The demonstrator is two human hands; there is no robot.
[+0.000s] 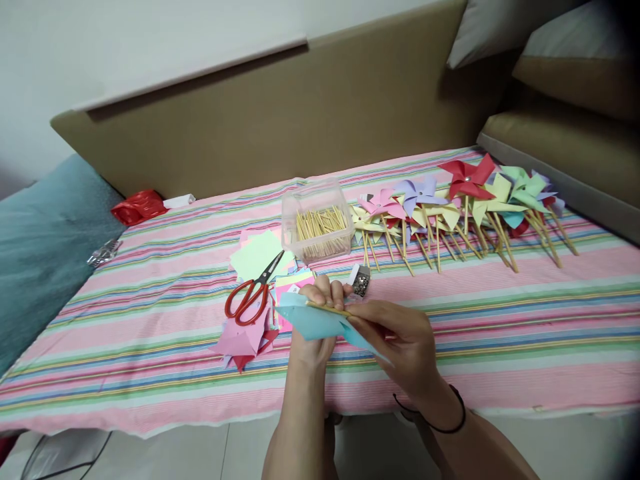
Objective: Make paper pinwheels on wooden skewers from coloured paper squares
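A light blue paper pinwheel [315,321] is held up in front of me, over the near part of the striped cloth. My left hand [323,293] is closed on it from behind, its curled fingers showing above the paper. A thin wooden stick [327,308] lies against the paper, and my right hand [400,333] pinches its right end. Just beyond the hands stands a small clear box of metal fasteners [361,281]. Left of my left hand lie red-handled scissors [255,293] on stacks of coloured paper [255,257].
A clear plastic tub [320,227] holds many short wooden sticks. Finished pinwheels [467,179] in several colours lie in a row at the right. Cut paper pieces [243,340] rest near the scissors. A red plastic bag [139,208] sits at the far left.
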